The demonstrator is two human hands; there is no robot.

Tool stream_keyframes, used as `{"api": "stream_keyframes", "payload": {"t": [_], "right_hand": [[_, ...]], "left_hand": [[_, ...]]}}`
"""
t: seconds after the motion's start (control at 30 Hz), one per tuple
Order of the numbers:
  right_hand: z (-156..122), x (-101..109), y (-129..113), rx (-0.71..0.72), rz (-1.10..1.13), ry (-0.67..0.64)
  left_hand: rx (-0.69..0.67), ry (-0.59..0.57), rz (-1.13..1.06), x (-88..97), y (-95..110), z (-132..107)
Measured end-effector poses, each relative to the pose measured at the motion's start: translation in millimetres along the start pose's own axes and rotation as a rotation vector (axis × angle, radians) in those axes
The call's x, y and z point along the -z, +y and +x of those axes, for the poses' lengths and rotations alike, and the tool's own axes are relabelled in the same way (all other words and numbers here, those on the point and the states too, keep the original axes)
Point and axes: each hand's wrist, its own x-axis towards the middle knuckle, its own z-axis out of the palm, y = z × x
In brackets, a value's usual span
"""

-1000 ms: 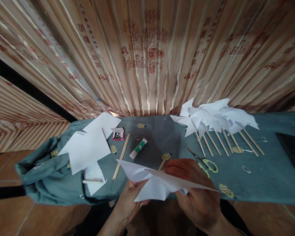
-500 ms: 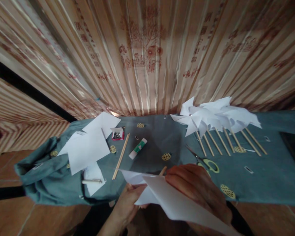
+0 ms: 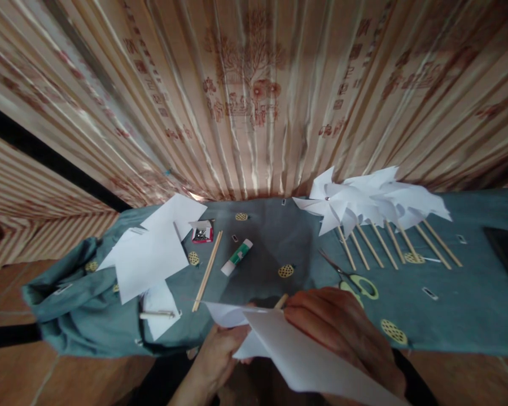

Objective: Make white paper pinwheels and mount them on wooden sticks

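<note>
A white paper pinwheel (image 3: 296, 355) is held between both hands close to the table's front edge, its blades folded and jutting left and toward me. My left hand (image 3: 215, 355) is closed on the pinwheel's left side, its fingertips partly hidden behind the paper. On the right, my right hand (image 3: 338, 324) curls round it from above. The end of a wooden stick (image 3: 281, 301) pokes out beside the right fingers; most of it is hidden. Scissors (image 3: 358, 285) with green handles lie just beyond the right hand. Past the left hand is a glue stick (image 3: 237, 257).
Several finished pinwheels (image 3: 375, 200) lie at the back right. To the left are loose wooden sticks (image 3: 207, 270), a small box of pins (image 3: 202, 232), white paper sheets (image 3: 150, 265) and a pen (image 3: 156, 314). A dark flat object (image 3: 506, 256) sits at the right edge.
Both hands and the pinwheel have shifted slightly downward in the picture. The grip looks the same, and the things on the table have stayed put.
</note>
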Motion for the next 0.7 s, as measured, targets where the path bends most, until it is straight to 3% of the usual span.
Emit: {"api": "stream_keyframes", "payload": {"t": [0.23,0.37,0.5,0.57,0.7], "right_hand": [[10,-4,-2,-0.061,-0.010,0.039],[8,-10,0,-0.317,0.138,0.052],[-1,-15,5,-0.589,0.291,0.007],[-2,-17,6,-0.592,0.299,0.003],[3,-18,5,-0.380,0.177,0.041]], "left_hand": [[0.025,0.034,-0.039,-8.1,13,-6],[-0.014,0.052,0.004,-14.3,15,-2],[-0.104,-0.082,0.025,-15.3,12,4],[-0.118,-0.109,-0.001,-15.8,11,5],[-0.045,-0.031,-0.041,-19.8,13,2]]}}
